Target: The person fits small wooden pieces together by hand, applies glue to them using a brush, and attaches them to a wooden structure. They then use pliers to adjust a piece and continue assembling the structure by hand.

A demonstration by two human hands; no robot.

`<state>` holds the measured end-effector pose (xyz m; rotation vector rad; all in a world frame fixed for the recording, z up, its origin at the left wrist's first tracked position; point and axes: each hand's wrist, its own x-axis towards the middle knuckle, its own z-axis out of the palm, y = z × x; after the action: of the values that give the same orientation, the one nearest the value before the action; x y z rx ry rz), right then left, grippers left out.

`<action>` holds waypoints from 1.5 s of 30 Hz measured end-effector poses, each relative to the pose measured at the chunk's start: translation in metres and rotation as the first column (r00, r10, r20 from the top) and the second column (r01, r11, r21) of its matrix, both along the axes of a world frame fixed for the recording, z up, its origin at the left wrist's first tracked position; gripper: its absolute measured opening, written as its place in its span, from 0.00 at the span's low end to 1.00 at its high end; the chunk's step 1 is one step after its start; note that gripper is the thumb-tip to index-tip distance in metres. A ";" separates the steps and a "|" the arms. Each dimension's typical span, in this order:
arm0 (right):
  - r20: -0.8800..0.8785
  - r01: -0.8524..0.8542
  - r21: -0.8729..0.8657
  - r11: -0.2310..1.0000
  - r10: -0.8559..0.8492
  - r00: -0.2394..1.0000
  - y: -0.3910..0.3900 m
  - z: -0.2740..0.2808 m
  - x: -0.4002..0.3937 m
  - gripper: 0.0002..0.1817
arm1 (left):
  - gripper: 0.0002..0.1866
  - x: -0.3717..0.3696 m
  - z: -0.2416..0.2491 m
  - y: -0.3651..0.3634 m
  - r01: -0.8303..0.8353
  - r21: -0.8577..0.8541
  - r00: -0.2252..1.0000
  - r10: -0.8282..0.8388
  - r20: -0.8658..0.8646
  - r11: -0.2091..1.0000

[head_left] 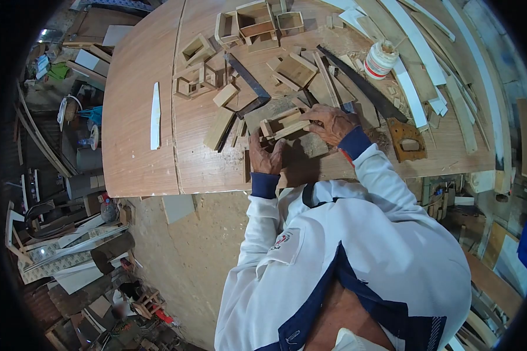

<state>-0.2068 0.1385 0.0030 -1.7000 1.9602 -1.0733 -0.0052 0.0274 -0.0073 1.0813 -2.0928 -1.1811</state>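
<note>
The small wooden frame piece (284,124) lies on the workbench (140,117), pinched between both hands. The right hand (332,124) closes on it from 3 o'clock; the left hand (264,155), at 7 o'clock, seems curled against its lower edge, the grip unclear. A handsaw (386,108) lies at 2 o'clock.

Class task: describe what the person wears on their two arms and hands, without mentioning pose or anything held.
Both arms wear long white sleeves ending in navy blue cuffs. The left hand and right hand are bare, without gloves. A thin red band shows beside the right cuff.
</note>
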 end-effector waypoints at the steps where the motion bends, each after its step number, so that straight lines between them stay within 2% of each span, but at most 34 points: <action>1: 0.003 -0.010 -0.013 1.000 0.011 1.000 -0.001 0.000 -0.001 0.16 | 0.33 0.000 0.000 -0.001 -0.008 0.010 1.000 0.008 0.006 1.000; 2: 0.004 -0.011 -0.013 1.000 0.011 1.000 -0.001 0.000 -0.001 0.16 | 0.33 0.000 -0.001 -0.001 -0.009 0.010 1.000 0.009 0.007 1.000; 4: -0.007 -0.013 -0.002 1.000 0.013 1.000 -0.001 0.002 -0.001 0.17 | 0.33 0.001 -0.004 -0.003 0.011 -0.118 0.999 -0.006 0.045 0.993; 7: -0.003 0.013 0.022 1.000 -0.012 1.000 0.000 0.005 0.001 0.18 | 0.32 0.001 -0.004 -0.003 0.010 -0.144 0.996 0.003 0.085 0.990; 11: 0.039 0.057 0.101 0.993 -0.061 0.997 0.000 0.007 0.003 0.19 | 0.32 0.002 -0.006 -0.003 0.001 -0.106 0.998 0.005 0.060 0.994; 13: -0.046 0.036 0.007 0.999 -0.036 0.998 0.000 0.000 0.001 0.19 | 0.31 0.002 -0.009 -0.003 0.002 -0.085 1.000 0.000 0.025 0.996; 17: -0.050 0.038 -0.028 0.999 -0.039 0.998 0.000 -0.002 0.001 0.19 | 0.30 0.002 -0.010 -0.004 0.016 -0.069 1.000 -0.017 -0.010 0.997; 19: 0.017 0.058 0.012 0.998 -0.058 0.998 0.001 0.008 0.003 0.18 | 0.32 0.002 -0.007 -0.004 0.018 0.044 0.999 -0.017 -0.031 0.999; 20: 0.017 0.059 0.011 0.998 -0.060 0.998 0.000 0.005 0.003 0.18 | 0.32 0.002 -0.007 -0.005 0.020 0.044 0.999 -0.019 -0.032 0.999; 22: 0.010 0.008 -0.021 1.000 -0.007 1.000 -0.002 0.000 0.000 0.17 | 0.37 0.002 -0.006 -0.006 0.045 -0.116 0.998 -0.040 0.045 0.992; 25: -0.001 0.021 -0.004 1.000 -0.021 1.000 -0.002 -0.001 0.001 0.17 | 0.40 0.003 -0.013 -0.014 0.065 -0.163 0.997 -0.059 0.041 0.984; 29: 0.025 0.022 0.006 1.000 -0.022 0.999 -0.002 -0.003 0.001 0.17 | 0.44 0.005 -0.014 -0.024 0.138 -0.199 0.990 -0.143 -0.008 0.970; 31: 0.023 0.040 0.041 0.998 -0.041 0.999 -0.001 -0.002 0.001 0.18 | 0.47 0.005 -0.009 -0.027 0.180 -0.097 0.983 -0.178 0.034 0.979; 35: 0.012 0.059 0.083 0.995 -0.060 0.998 0.000 0.002 0.003 0.18 | 0.48 0.003 -0.004 -0.028 0.196 -0.022 0.978 -0.194 0.082 0.980; 37: 0.008 0.073 0.033 0.997 -0.073 0.997 0.000 -0.003 0.004 0.17 | 0.48 0.005 -0.009 -0.031 0.245 -0.168 0.968 -0.231 0.096 0.955; 41: -0.028 0.103 -0.012 0.995 -0.104 0.994 0.000 -0.005 0.004 0.17 | 0.48 0.005 -0.014 -0.034 0.244 -0.191 0.970 -0.236 0.066 0.951; 45: -0.014 0.101 -0.021 0.995 -0.101 0.995 0.001 -0.001 0.001 0.16 | 0.49 0.002 -0.006 -0.034 0.248 -0.126 0.968 -0.242 0.060 0.961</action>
<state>-0.2054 0.1396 0.0017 -1.6393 2.0713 -1.1215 -0.0034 -0.0063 -0.0137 0.8118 -2.3563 -1.1171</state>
